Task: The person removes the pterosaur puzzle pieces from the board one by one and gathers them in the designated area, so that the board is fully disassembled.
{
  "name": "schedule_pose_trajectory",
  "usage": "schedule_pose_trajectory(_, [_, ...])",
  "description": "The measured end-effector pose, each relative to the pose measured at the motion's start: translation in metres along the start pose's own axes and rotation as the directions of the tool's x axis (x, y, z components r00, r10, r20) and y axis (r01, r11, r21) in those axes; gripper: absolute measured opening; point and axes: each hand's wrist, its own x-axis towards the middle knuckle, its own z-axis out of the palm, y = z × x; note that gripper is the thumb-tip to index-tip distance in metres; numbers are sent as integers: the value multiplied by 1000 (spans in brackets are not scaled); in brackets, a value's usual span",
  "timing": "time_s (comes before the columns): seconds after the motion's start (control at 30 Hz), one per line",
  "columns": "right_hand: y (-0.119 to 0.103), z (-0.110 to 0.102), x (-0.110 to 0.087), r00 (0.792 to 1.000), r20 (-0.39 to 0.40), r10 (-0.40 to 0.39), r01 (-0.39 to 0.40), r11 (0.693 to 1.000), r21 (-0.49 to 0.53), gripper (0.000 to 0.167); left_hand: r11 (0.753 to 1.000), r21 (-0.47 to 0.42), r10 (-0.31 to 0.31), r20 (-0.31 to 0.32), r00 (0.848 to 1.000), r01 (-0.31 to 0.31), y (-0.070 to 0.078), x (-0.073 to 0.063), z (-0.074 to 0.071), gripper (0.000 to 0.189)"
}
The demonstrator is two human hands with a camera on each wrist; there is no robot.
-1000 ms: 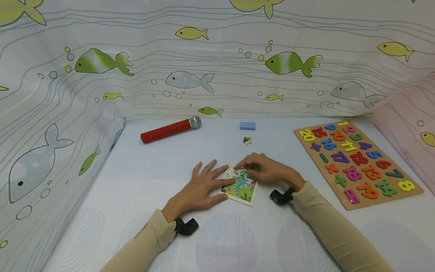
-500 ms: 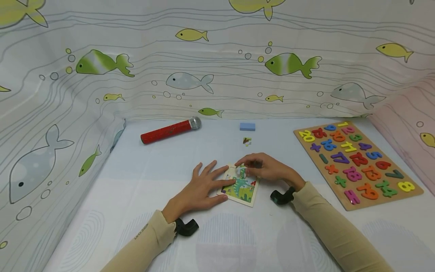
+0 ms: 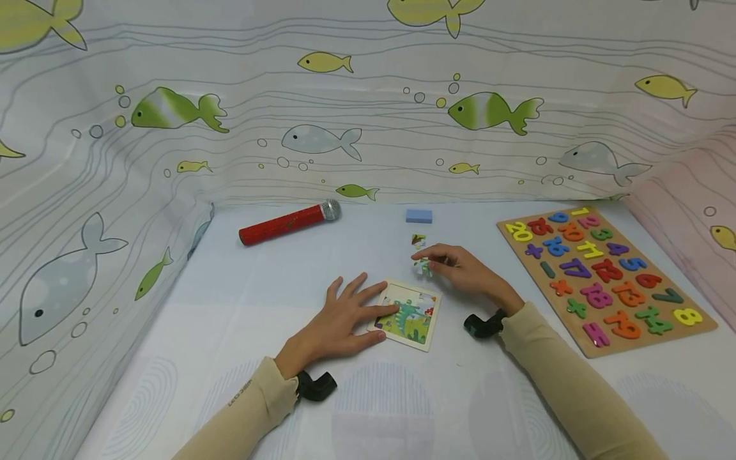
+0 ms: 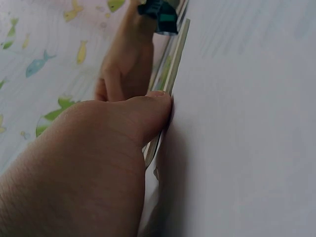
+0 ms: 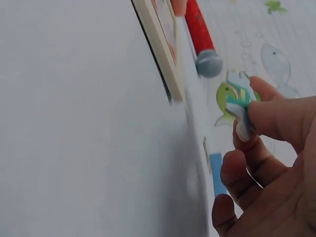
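Observation:
In the head view my left hand (image 3: pixel 344 321) rests with spread fingers on the left side of a small dinosaur jigsaw puzzle (image 3: pixel 411 329) in a pale wooden frame. The left wrist view shows its thumb (image 4: pixel 153 111) against the frame's edge. Just beyond the puzzle's far edge, my right hand (image 3: pixel 466 273) pinches a green and white jigsaw piece (image 5: pixel 238 101) between thumb and fingertips, held up off the table. A bare patch shows in the upper part of the puzzle. Another loose jigsaw piece (image 3: pixel 418 241) lies farther back, apart from the hand.
A blue block (image 3: pixel 418 216) sits near the back edge. To its left lies a red microphone (image 3: pixel 282 228). A wooden number board (image 3: pixel 552 306) with coloured numerals occupies the right side. Fish-patterned cloth (image 3: pixel 379 96) rises behind the table.
My right hand has lifted a jigsaw piece out of the puzzle's upper part and carried it away, toward the back of the table. The left hand has stayed in place.

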Motion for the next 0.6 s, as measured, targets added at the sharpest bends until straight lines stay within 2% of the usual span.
schedule_pose_trajectory(0.33, [23,-27,12,992,-82,91,-96,994,-57,31,1000,5,5,-10,1000,-5,-1,0,0,51])
schedule_pose_trajectory(0.6, [30,-39,25,982,-114,148,-159,983,-91,26,1000,-13,0,-3,1000,0,-2,-1,2,51])
